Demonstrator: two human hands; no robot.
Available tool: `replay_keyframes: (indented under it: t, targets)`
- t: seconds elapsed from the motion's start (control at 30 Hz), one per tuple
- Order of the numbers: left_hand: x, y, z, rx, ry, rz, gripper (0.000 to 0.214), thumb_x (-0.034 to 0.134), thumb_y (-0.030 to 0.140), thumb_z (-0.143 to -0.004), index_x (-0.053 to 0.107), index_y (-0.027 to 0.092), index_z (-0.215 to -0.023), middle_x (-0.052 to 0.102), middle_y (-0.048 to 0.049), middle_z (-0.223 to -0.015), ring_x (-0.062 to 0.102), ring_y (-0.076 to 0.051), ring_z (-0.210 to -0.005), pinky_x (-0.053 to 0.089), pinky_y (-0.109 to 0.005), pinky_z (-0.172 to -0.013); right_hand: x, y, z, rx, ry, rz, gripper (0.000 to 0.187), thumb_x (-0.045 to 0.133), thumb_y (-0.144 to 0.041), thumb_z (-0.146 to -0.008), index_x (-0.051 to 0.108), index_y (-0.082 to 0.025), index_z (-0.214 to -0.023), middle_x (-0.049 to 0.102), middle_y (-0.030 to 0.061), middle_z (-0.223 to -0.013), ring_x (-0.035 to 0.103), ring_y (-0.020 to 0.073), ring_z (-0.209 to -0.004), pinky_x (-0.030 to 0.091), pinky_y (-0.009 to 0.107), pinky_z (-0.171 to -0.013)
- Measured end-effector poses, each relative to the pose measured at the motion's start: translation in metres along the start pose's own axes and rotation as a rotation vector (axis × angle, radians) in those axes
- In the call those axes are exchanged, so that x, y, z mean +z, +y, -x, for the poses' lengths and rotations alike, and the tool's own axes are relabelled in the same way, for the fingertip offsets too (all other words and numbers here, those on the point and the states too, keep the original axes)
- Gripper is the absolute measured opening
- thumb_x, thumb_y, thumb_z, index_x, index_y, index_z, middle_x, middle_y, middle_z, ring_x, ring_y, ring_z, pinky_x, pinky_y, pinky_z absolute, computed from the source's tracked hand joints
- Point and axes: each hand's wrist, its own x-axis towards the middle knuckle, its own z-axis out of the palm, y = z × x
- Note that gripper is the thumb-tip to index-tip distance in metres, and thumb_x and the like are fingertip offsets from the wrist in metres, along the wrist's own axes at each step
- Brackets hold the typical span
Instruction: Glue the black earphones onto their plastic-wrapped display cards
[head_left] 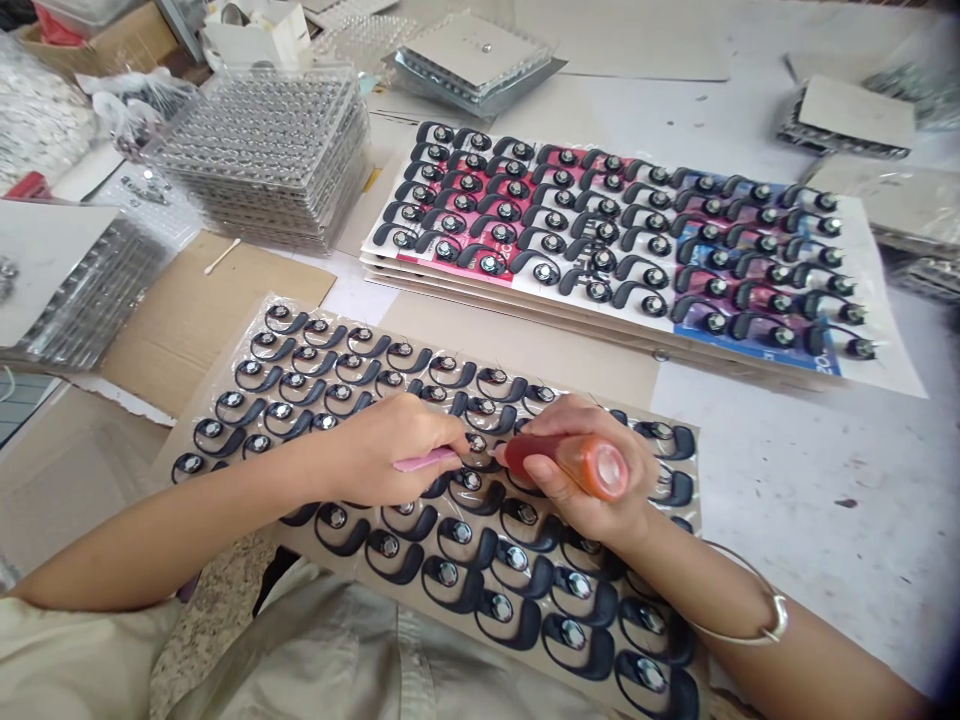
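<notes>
Worktable (817,520), white-topped, held all items. Printed card stack (885,340) at 1 o'clock carried rows of black ear hooks. Clear plastic trays (262,140), stacked, stood at 11 o'clock. Blister sheet (259,320) at 6 o'clock contained dozens of black ear hooks (397,555), uncounted. Right hand (592,470) clenched one red-orange tool handle (566,465), long axis toward 9 o'clock, over the sheet's centre. Left hand (379,450) grasped one pink stick (424,460), pointing toward 3 o'clock. One cotton swab (223,256) lay at 10 o'clock.
</notes>
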Motion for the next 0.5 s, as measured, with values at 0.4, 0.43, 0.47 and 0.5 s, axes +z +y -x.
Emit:
replay_keyframes:
  t: [0.4,0.43,0.47,0.5]
  targets:
    - [-0.016,-0.001,0.061,-0.220,0.570,0.024,0.010,0.065,0.027,-0.085,0.071,0.025,-0.093,0.074,0.0019,-0.096,0.071,-0.014,-0.082,0.058,-0.021,-0.073,0.003,0.000,-0.001,-0.005,0.028,-0.048,0.013,0.066,-0.031,-0.081,0.061,-0.022,-0.090,0.063,0.0028,-0.070,0.060,0.0155,-0.057,0.050,0.030,-0.049]
    - [-0.016,0.000,0.067,-0.272,0.609,0.039,0.010,0.066,0.028,-0.084,0.072,0.026,-0.092,0.074,0.0026,-0.095,0.071,-0.015,-0.082,0.060,-0.023,-0.076,0.003,0.000,-0.002,-0.007,0.027,-0.048,0.014,0.066,-0.031,-0.081,0.061,-0.023,-0.091,0.063,0.0028,-0.070,0.060,0.0157,-0.057,0.050,0.030,-0.049]
    - [-0.015,0.000,0.072,-0.322,0.639,0.060,0.010,0.067,0.028,-0.083,0.072,0.027,-0.092,0.074,0.0031,-0.095,0.072,-0.016,-0.083,0.060,-0.025,-0.081,0.003,-0.001,-0.002,-0.005,0.024,-0.047,0.014,0.067,-0.031,-0.081,0.061,-0.023,-0.091,0.063,0.0028,-0.070,0.060,0.0159,-0.056,0.050,0.031,-0.048]
    - [-0.014,0.000,0.078,-0.363,0.673,0.085,0.010,0.068,0.029,-0.083,0.073,0.028,-0.092,0.074,0.0037,-0.095,0.071,-0.017,-0.085,0.060,-0.027,-0.084,0.004,-0.001,-0.001,0.001,0.025,-0.046,0.014,0.067,-0.032,-0.081,0.061,-0.023,-0.090,0.063,0.0029,-0.070,0.060,0.0162,-0.056,0.050,0.031,-0.048]
